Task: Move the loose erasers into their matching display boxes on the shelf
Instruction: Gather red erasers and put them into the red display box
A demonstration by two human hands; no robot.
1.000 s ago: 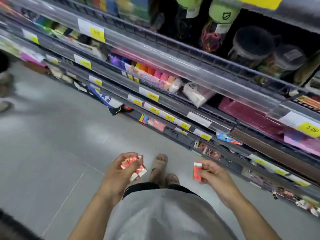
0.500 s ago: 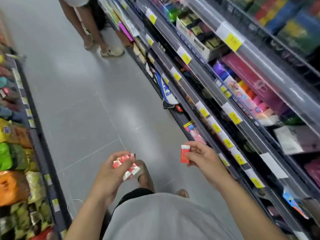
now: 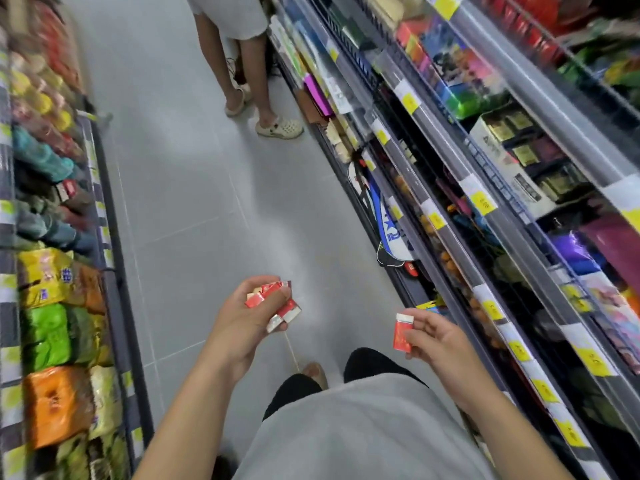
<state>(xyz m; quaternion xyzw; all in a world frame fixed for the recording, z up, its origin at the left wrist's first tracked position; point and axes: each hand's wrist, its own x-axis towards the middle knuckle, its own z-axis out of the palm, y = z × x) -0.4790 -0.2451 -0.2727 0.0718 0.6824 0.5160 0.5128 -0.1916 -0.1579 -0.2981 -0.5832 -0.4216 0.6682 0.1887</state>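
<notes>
My left hand [image 3: 244,320] grips a bunch of several red-and-white erasers [image 3: 277,301] at waist height over the aisle floor. To its right, my right hand [image 3: 438,337] pinches a single red eraser [image 3: 402,332] with a white end, held upright. The stationery shelf [image 3: 485,209] with yellow price tags runs along the right side, apart from both hands. A white display box [image 3: 509,161] with dark packs sits on an upper level of that shelf. No eraser display box can be made out.
Another person [image 3: 242,64] in pale sandals stands farther down the aisle beside the right shelf. A left shelf [image 3: 52,306] holds coloured snack bags. A blue-and-white racket bag [image 3: 388,223] sticks out of the right shelf's lowest level. Grey tiled floor [image 3: 194,202] lies between.
The view has swung left, from facing the shelf to looking down the aisle; the other person and the left shelf came into sight. Both hands keep the same grip on the erasers.
</notes>
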